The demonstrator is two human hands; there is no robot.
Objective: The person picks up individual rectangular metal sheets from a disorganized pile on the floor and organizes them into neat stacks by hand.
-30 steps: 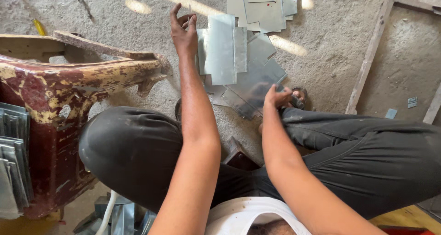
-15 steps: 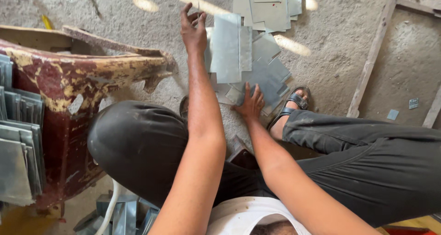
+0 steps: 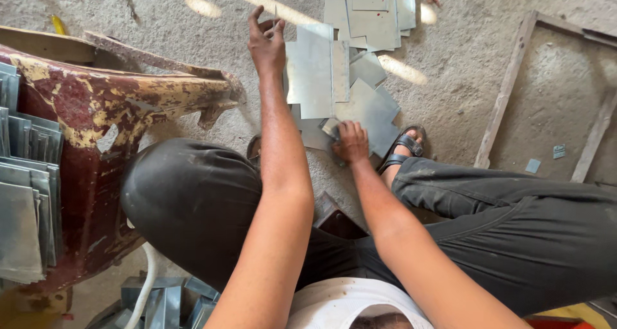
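The left hand (image 3: pixel 267 43), raised at 12 o'clock, pinches the edge of a grey metal sheet (image 3: pixel 312 72); the right hand (image 3: pixel 350 141), fingers curled, presses on a notched sheet (image 3: pixel 366 110) on the concrete floor (image 3: pixel 450 78); a sandalled foot (image 3: pixel 402 150) lies just at its 3 o'clock.

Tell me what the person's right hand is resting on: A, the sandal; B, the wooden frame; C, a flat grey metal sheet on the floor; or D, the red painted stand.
C: the right hand presses down on a flat grey metal sheet lying on the concrete floor, apart from the wooden frame and beside the sandal.
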